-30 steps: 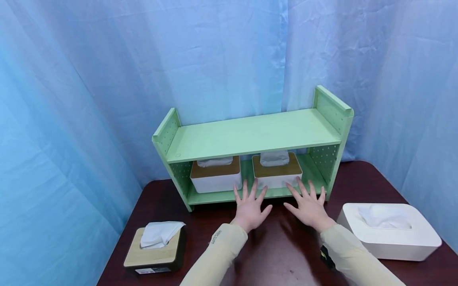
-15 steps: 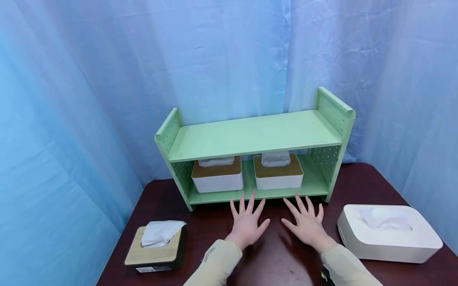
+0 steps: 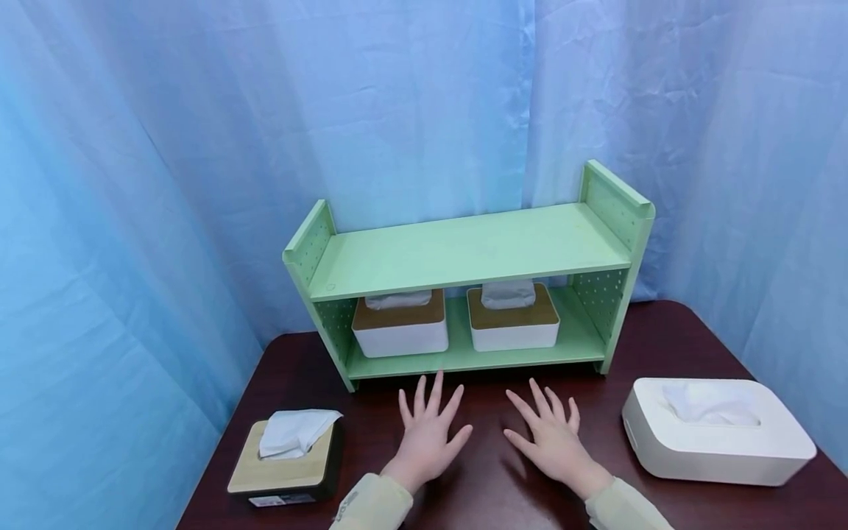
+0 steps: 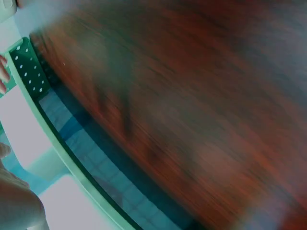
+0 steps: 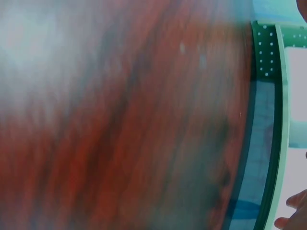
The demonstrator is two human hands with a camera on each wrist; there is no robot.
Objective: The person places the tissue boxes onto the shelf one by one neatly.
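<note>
In the head view my left hand (image 3: 422,443) is held with fingers spread and holds nothing, in front of a green two-tier shelf (image 3: 470,250). My right hand (image 3: 555,447) is likewise spread and holding nothing, a short way to its right. On the shelf's lower tier sit two white tissue boxes with wooden lids, a left one (image 3: 401,340) and a right one (image 3: 515,338). Tissue sticks out of both, partly hidden by the upper tier. Both wrist views show the dark wood and the shelf's front edge, with fingers (image 5: 298,200) at the border of the right one.
A black tissue box with a light wooden lid (image 3: 281,477) stands at the table's left. At the right is a larger all-white tissue box (image 3: 729,458). Blue curtains (image 3: 424,110) hang behind the dark red table (image 3: 490,478).
Both hands have drawn back from the shelf front toward the person, the left also moving left, fingers still spread. The shelf and the tissue boxes have stayed put.
</note>
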